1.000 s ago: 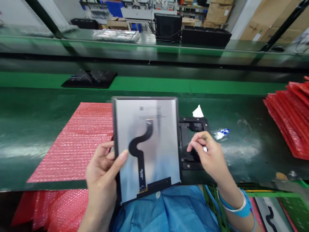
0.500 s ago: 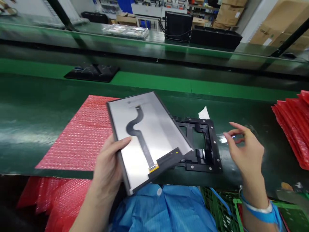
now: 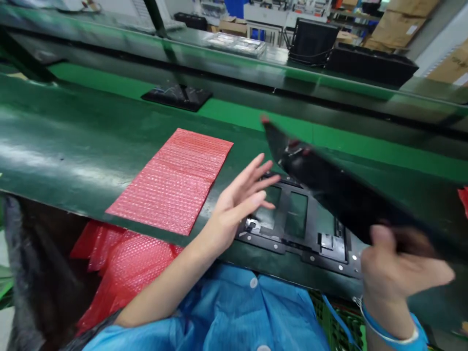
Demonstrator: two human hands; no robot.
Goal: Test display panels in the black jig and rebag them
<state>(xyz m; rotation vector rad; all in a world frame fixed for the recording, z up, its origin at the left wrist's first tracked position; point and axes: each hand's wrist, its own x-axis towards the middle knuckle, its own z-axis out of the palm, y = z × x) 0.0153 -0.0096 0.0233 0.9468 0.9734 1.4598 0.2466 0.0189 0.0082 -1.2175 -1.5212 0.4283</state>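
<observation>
left hand (image 3: pixel 239 197): fingers spread, grip apart, over black fixture (image 3: pixel 300 222) on table (image 3: pixel 73 146) | right hand (image 3: pixel 397 270): grip clamped on dark panel (image 3: pixel 336 190), tilted above fixture, right of centre

Workbench (image 3: pixel 73 131): was dark glossy green, with pale streaks of reflected light.
Conveyor strip (image 3: pixel 234 113): ran brighter, flat green.
Bubble-wrap sheet (image 3: pixel 175 180): was red, dotted all over with a fine grid of bubbles.
Bubble-wrap stack (image 3: pixel 120 263): showed the same red, under the bench edge.
Panel (image 3: pixel 340 190): appeared black and shiny in the right hand (image 3: pixel 397 273).
Fixture (image 3: pixel 303 229): was matt black, studded with small silver screws and a silver plate.
Smock (image 3: pixel 234 317): was bright blue, with blue buttons.
Wrist strap (image 3: pixel 391 331): was blue, edged white.
Cartons (image 3: pixel 395 24): were plain brown.
</observation>
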